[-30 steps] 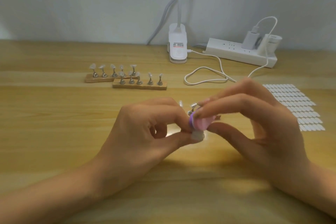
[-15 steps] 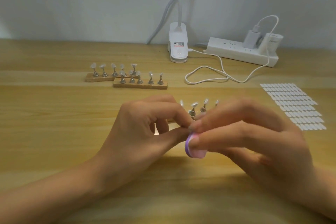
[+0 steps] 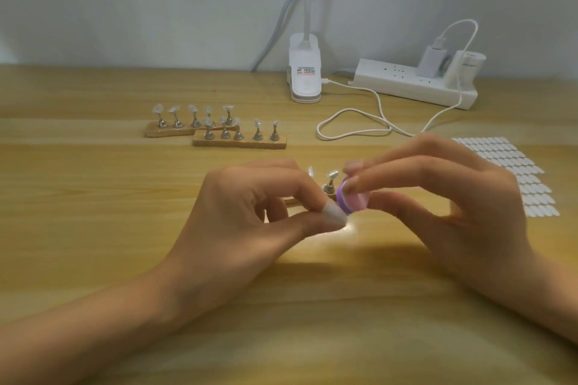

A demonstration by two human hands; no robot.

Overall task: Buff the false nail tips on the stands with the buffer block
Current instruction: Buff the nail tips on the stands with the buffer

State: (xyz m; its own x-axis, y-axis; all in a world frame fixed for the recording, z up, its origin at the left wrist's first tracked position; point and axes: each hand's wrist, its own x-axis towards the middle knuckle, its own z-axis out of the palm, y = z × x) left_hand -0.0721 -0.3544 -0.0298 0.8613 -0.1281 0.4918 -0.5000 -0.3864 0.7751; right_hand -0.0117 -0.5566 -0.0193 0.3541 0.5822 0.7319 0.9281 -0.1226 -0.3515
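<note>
My right hand [image 3: 447,197] pinches a small pink and purple buffer block [image 3: 353,198] between fingertips and thumb. My left hand [image 3: 250,212] pinches a nail tip stand between thumb and forefinger; its pale false nail tip [image 3: 334,212] touches the block's purple edge. Just behind my hands a wooden base with metal nail stands [image 3: 329,181] shows partly, most of it hidden. Two more wooden bases with nail tips on stands [image 3: 239,134] lie farther back on the left.
A sheet of spare nail tips [image 3: 513,175] lies at the right. A white lamp clamp [image 3: 305,75], a power strip [image 3: 413,83] with chargers and a looped white cable [image 3: 353,125] sit at the back by the wall. The wooden table [image 3: 93,212] extends left.
My right hand has lifted the buffer block back up from its low point half a second ago, stroking it against the nail tip. My left hand has stayed in place.
</note>
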